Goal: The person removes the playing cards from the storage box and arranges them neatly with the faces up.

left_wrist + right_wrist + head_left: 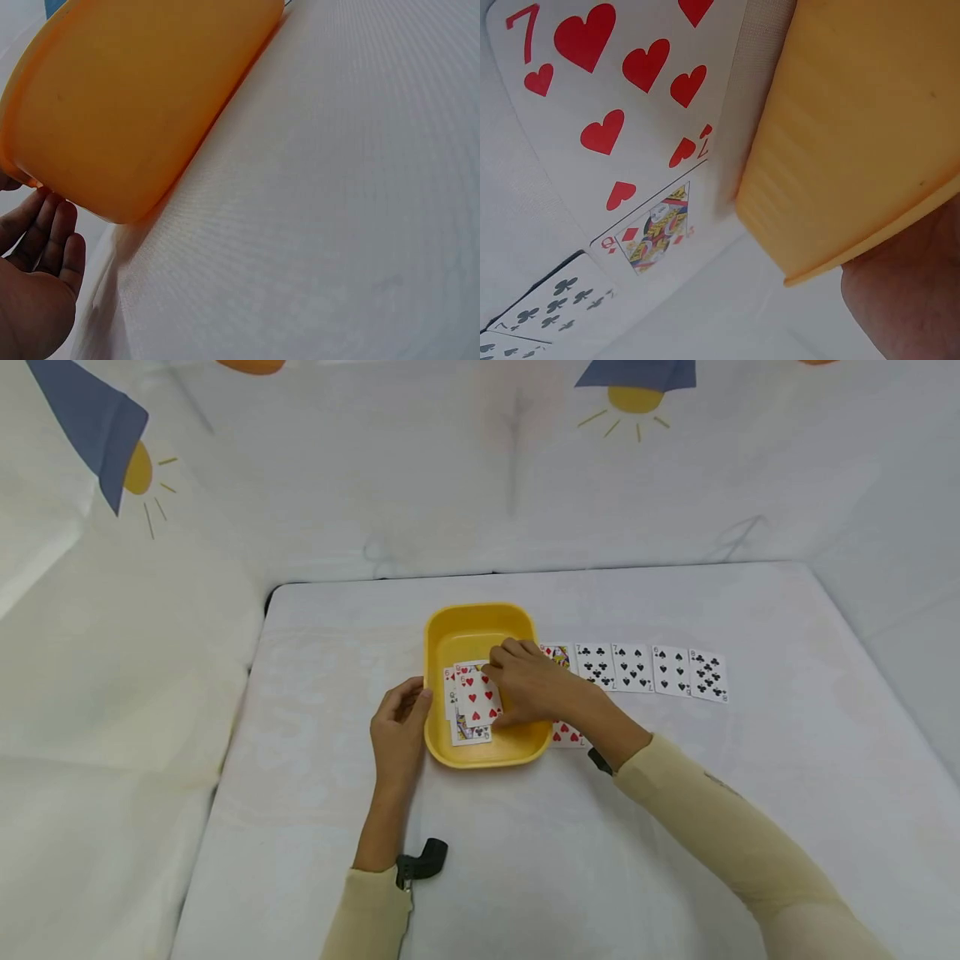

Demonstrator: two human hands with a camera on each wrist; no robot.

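Two bare hands work at a yellow tray (472, 631) on a white-covered table (315, 693), seen from where I stand. At the tray's left side, the left hand (397, 727) touches the rim, fingers loosely bent. Inside the tray, left of its middle, playing cards overlap in a small heap: a hearts card (474, 697) on top, a face card (471, 737) partly covered beneath. The right hand (534, 683) reaches over the tray's right wall, fingers curled, holding the hearts card by its right side. Just beside that wall lie the partly hidden queen of diamonds (557, 655) and, nearer the person, the seven of hearts (567, 737). Farther right of the tray, the seven of clubs (596, 667), seven of spades (633, 668), six of spades (671, 671) and eight of clubs (708, 676) run in a row, face up.
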